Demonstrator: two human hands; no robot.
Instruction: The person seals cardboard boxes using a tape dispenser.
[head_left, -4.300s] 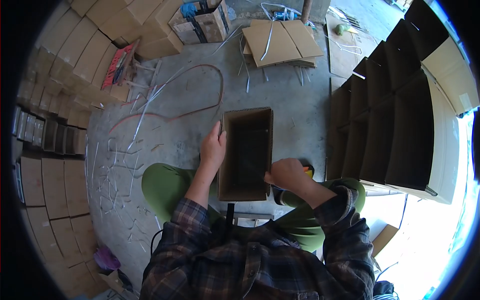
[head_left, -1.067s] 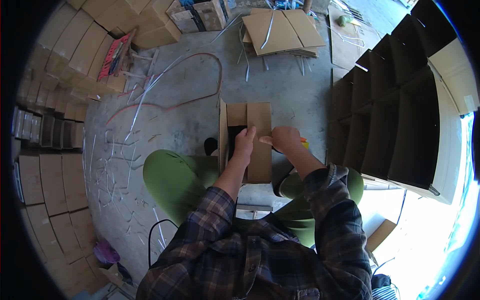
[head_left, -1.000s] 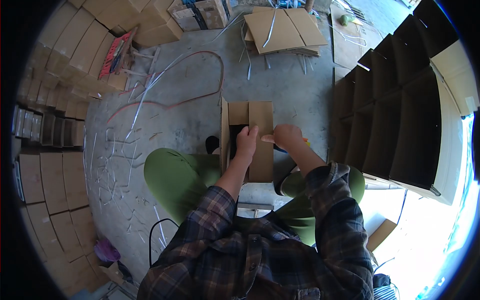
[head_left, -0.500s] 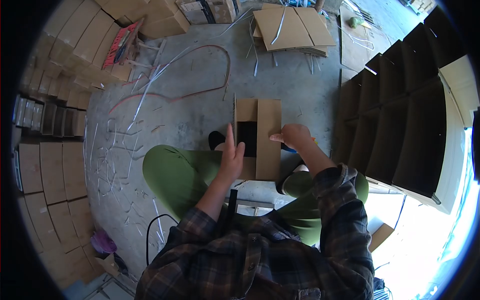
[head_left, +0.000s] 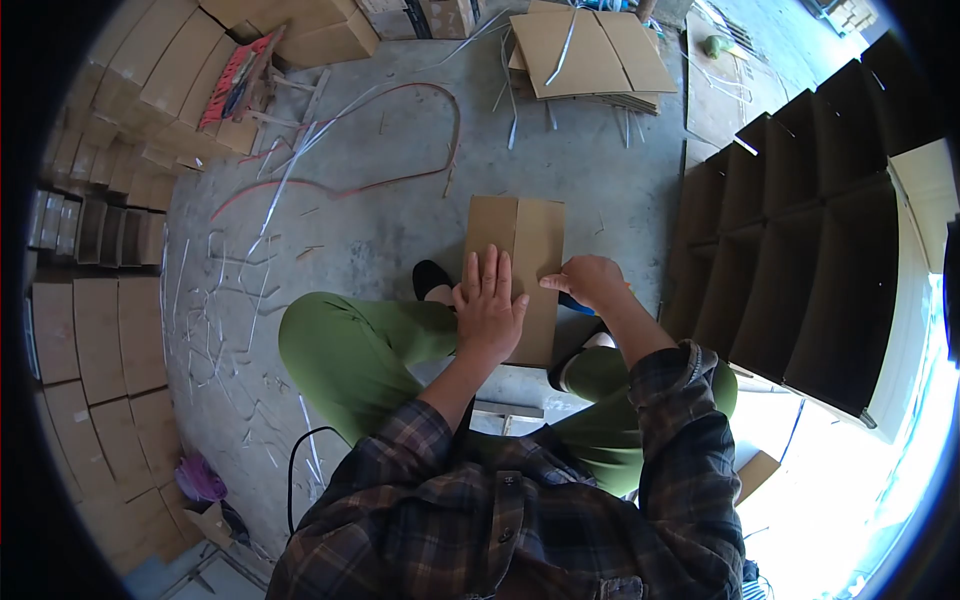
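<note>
A cardboard box (head_left: 535, 235) stands between my knees with its two long top flaps folded down, meeting at a seam. My left hand (head_left: 490, 315) lies flat on the left flap, fingers stretched out. At the box's right side is my right hand (head_left: 592, 282), its thumb resting on the right flap and its other fingers curled. Below that hand shows a blue thing (head_left: 574, 303), mostly hidden; what it is I cannot make out. The inside of the box is covered.
Flattened cardboard (head_left: 580, 50) is stacked ahead. Stacked cartons (head_left: 95, 400) line the left. Open-fronted compartments (head_left: 770, 240) rise on the right. Loose straps (head_left: 235, 300) and a red cord (head_left: 370, 187) lie on the floor. A red-topped stool (head_left: 240, 80) stands at upper left.
The left flap has gone from upright to folded down, covering the opening. My left hand has moved from beside that flap onto its top. My right hand stays at the right side.
</note>
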